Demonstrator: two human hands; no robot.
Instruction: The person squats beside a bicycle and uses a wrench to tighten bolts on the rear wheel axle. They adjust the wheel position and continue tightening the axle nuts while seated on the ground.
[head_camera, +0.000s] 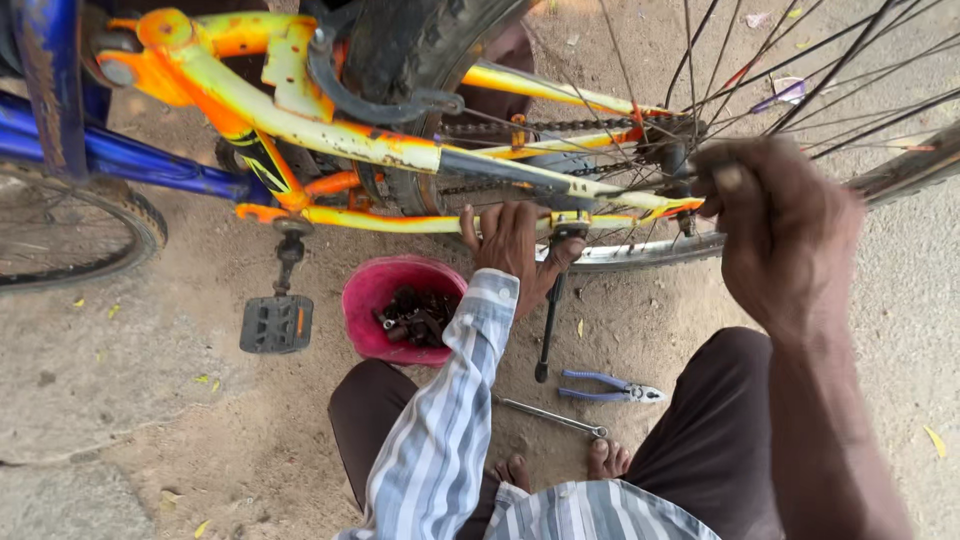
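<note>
Bicycle frame (330, 135), orange-yellow, stands over dirt ground (150, 400). Left hand (510, 250) lies open, fingers spread, against lower stay by kickstand (550, 320). Right hand (780, 230) is curled shut near rear axle; what it pinches is unclear. Pink bowl (375, 290), pliers (610, 388), wrench (550, 416) sit below.

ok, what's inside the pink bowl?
The pink bowl on the ground holds a heap of small dark metal parts, like nuts and bolts. The striped sleeve of the left hand covers its right edge; the bottom is hidden.
</note>
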